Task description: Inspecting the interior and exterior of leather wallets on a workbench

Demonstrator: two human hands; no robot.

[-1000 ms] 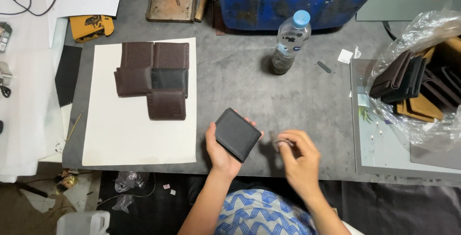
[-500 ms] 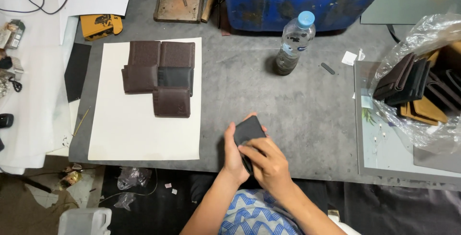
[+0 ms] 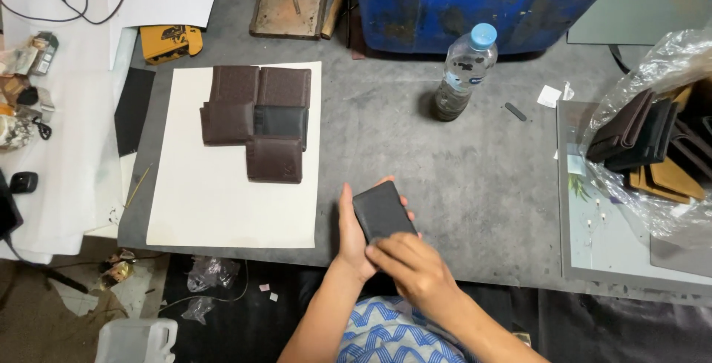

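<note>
My left hand (image 3: 351, 238) holds a black folded wallet (image 3: 380, 210) just above the near edge of the grey table (image 3: 475, 177). Fingers of my right hand (image 3: 410, 269) rest on the wallet's near end, gripping it together with the left. Further left, several brown and black wallets (image 3: 256, 122) lie overlapped on a cream sheet (image 3: 222, 207).
A clear water bottle with a blue cap (image 3: 462, 72) stands at the table's middle back. A plastic bag of wallets (image 3: 653, 140) sits on a grey tray (image 3: 593, 237) at the right. A blue drum (image 3: 482, 0) is behind; cables and small items clutter the left side.
My right hand, apart from the wallet a second ago, has come over and now presses on its near end. The wallet has turned from a diamond angle to nearly lengthwise.
</note>
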